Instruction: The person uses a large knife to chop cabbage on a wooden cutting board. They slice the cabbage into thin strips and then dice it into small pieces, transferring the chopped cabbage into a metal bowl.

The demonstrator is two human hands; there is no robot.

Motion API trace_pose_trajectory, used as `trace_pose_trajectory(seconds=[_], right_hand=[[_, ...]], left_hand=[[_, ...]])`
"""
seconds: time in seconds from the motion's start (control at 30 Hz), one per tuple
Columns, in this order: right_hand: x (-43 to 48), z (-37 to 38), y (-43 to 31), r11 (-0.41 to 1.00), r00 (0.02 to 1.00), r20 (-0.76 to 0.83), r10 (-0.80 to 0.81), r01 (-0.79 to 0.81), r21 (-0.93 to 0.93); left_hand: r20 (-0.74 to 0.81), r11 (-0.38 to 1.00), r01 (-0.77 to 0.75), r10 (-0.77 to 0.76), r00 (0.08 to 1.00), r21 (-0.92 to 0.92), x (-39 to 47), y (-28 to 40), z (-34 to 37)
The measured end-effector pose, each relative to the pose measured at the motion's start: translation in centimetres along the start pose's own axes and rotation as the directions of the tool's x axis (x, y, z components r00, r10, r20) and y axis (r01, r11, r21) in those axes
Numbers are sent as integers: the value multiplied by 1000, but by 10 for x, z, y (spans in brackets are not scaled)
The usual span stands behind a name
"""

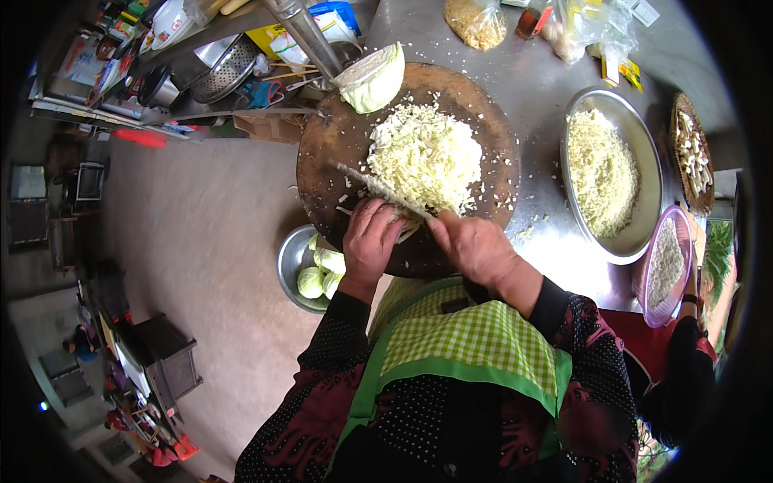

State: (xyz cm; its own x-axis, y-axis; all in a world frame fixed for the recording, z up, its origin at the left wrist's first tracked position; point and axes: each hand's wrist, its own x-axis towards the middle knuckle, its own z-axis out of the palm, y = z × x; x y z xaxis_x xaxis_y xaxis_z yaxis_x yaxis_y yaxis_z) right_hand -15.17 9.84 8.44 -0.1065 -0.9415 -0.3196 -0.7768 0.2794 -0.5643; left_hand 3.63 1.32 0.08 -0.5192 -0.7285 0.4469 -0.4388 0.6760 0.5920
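Observation:
My right hand [474,244] grips the handle of a kitchen knife [386,192], its blade flecked with bits of cabbage. Close against the blade's near side, my left hand [369,235] presses with bent fingers on cabbage shreds [409,230], partly hidden under it. Both hands are over the near part of a round wooden chopping board [332,130]. Beyond the blade lies a heap of chopped cabbage [426,157]. A cut piece of cabbage [374,78] rests at the board's far edge.
A steel basin [655,181] of finely chopped cabbage stands on the steel table [537,72] at right. Beside it are a wicker tray [677,130] and a purple basket [647,302], near another person's arm [685,344]. A metal bowl [287,265] with cabbages sits lower left. A metal pole [305,36] rises behind the board.

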Motion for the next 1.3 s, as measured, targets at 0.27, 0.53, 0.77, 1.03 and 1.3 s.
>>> trace_pose_trajectory(seconds=[0.27,0.53,0.77,1.03,1.3], right_hand=[[-30,-24,-13,977,990,-32,-137,129,-169],[-6,14,-7,991,993,-48,-104,99,-84],[-13,-7,-6,995,998,-44,49,-45,94],[-31,-12,-18,974,989,-13,-146,141,-176],[-6,10,-9,998,998,-2,-60,60,-34]], left_hand=[[-8,1000,-7,7,1000,20,-3,4,-2],[-24,1000,17,-16,1000,21,-1,3,-1],[20,995,-82,80,997,65,0,2,-10],[63,999,-2,-1,998,34,-9,-1,-7],[13,999,-12,11,1000,42,-9,-3,-3]])
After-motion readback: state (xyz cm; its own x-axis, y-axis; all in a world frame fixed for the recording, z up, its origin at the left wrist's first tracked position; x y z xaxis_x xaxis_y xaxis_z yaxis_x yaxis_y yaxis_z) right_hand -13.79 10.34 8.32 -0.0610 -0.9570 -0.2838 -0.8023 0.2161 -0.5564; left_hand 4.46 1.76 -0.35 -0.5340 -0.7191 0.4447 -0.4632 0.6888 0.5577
